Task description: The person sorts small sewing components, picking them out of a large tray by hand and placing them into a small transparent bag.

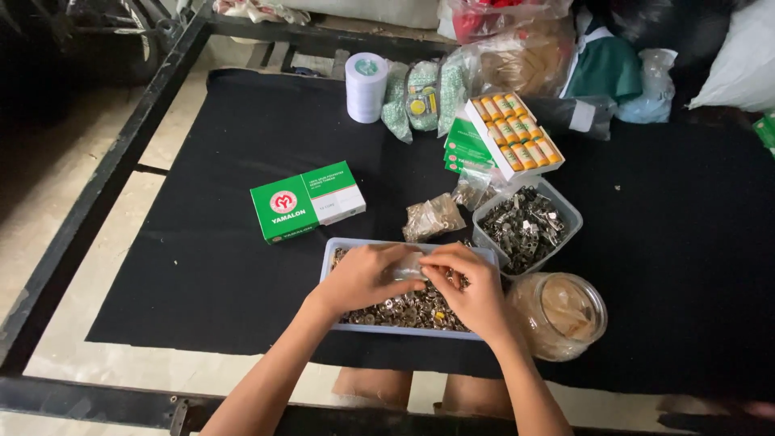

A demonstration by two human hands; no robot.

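Hands meet over a shallow pale-blue tray (330,257) that sits near the front edge of the black cloth (226,266) covering the tabletop. The tray is filled with small metal snap fasteners (404,311), silvery and brass-coloured. The left hand (363,277) and the right hand (472,291) both pinch a small clear plastic bag (406,269) between them just above the fasteners; the fingers of each hand are drawn together on the bag's edges, thumbs pressed against fingertips. What lies inside the bag is too blurred to tell.

Just beside the tray's right end stands a round clear jar (561,313) with pale brownish contents. Behind the tray, toward the middle of the cloth, is a square clear tub (565,211) of dark metal pieces, and next to it a small bag of metal parts (433,216). Left of that lies a green and white carton (307,202). Farther back, an open white box (514,135) holds rows of yellow thread spools, with a white roll (366,86) and several plastic bags (420,98) near the far edge. A dark metal frame (97,194) borders the tabletop on the left.
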